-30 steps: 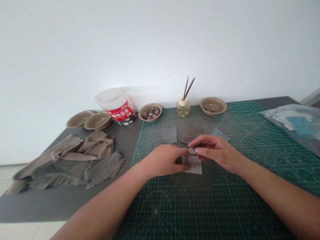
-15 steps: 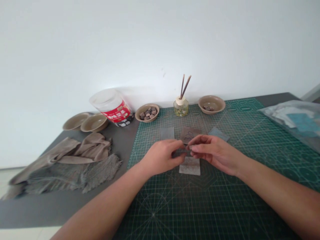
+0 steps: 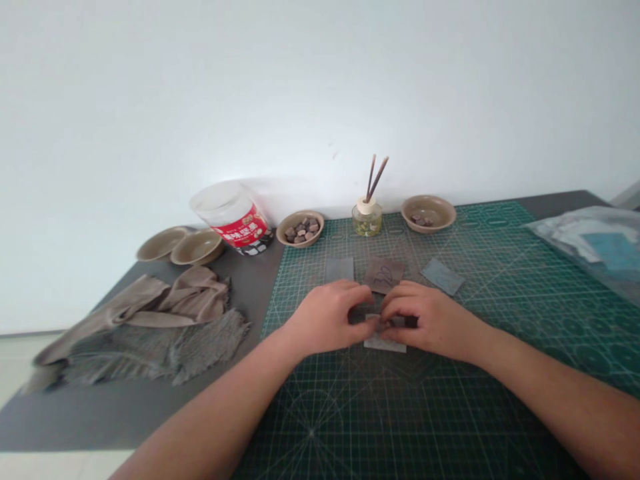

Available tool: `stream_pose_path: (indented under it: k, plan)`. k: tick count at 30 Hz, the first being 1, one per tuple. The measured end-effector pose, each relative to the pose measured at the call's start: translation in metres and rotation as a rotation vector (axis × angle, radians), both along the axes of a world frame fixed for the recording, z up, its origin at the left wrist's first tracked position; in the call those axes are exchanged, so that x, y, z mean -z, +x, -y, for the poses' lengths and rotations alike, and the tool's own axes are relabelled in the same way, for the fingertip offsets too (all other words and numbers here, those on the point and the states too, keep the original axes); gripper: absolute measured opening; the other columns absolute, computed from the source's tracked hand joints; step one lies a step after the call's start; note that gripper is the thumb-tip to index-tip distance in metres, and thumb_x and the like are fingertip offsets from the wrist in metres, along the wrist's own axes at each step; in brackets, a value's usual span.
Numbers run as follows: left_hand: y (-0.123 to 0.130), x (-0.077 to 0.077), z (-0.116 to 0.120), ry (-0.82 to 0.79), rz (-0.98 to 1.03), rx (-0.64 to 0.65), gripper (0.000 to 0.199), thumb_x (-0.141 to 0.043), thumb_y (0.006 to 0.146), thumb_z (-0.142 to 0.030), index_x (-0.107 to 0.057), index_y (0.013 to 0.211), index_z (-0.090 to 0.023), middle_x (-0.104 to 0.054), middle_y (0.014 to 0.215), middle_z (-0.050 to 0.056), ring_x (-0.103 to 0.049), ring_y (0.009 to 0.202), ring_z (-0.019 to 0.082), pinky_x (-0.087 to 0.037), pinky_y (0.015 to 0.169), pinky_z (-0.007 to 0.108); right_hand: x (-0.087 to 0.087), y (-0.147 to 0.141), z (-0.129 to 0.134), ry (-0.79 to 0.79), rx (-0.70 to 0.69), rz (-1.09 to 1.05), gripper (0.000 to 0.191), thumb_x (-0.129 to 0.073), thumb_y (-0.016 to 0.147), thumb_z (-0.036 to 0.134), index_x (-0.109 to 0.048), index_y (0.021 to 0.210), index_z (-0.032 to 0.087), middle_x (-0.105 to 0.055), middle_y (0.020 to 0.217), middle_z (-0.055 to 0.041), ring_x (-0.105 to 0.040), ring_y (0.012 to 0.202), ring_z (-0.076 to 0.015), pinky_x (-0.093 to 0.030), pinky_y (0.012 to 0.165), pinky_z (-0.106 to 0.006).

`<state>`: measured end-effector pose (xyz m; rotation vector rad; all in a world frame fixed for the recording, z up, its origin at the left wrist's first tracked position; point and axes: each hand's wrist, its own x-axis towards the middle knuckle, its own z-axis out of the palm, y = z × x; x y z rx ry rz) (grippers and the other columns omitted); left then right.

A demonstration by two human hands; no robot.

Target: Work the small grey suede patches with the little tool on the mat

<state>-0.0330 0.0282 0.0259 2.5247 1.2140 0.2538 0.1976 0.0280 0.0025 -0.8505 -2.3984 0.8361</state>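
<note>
My right hand (image 3: pixel 425 317) is closed in a pinch over a light grey rectangle (image 3: pixel 387 345) that looks like sandpaper. A small brown stone (image 3: pixel 385 325) seems to be between its fingertips, mostly hidden by them. Facing it from the left, my left hand (image 3: pixel 333 317) has its thumb and fingers apart, the thumb tip at the rectangle's left part. Just beyond the hands lie a brown square (image 3: pixel 385 272) with handwriting, a grey rectangle (image 3: pixel 340 269) and a blue-grey rectangle (image 3: pixel 443 276).
A green cutting mat (image 3: pixel 350 427) lies beneath. Along the wall stand a bowl of stones (image 3: pixel 280 233), a reed diffuser (image 3: pixel 367 223), a bowl (image 3: pixel 445 217) with a few pieces and a plastic tub (image 3: pixel 243 230). Cloth (image 3: pixel 150 340) lies left; a clear bag (image 3: pixel 595 240), right.
My right hand has come down and nearer, from above the mat to the light grey rectangle. My left hand stays close beside it, its thumb now at the rectangle. The view has shifted slightly.
</note>
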Motion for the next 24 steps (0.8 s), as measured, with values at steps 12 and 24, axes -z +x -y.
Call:
stream_pose_path:
  k: [12,24]
  plan:
    - [0.010,0.008,0.009,-0.016,-0.064,0.109,0.048,-0.077,0.079,-0.050,-0.061,0.116,-0.023,-0.064,0.113,0.006,-0.058,0.110,0.029,-0.044,0.091,0.042,-0.009,0.009,-0.003,-0.123,0.417,-0.138,0.017,-0.071,0.087,0.039,-0.068,0.091,0.023,-0.066,0.073,0.0017,-0.058,0.063,-0.0144,-0.044,0.058,-0.027]
    - [0.016,0.001,0.023,-0.104,-0.042,0.042,0.031,-0.070,0.085,-0.035,-0.057,0.109,-0.022,-0.060,0.111,0.007,-0.053,0.109,0.029,-0.040,0.090,0.043,-0.005,0.012,-0.004,-0.106,0.570,-0.334,0.024,-0.072,0.086,0.046,-0.067,0.091,0.022,-0.063,0.072,-0.0006,-0.058,0.066,-0.0167,-0.046,0.059,-0.029]
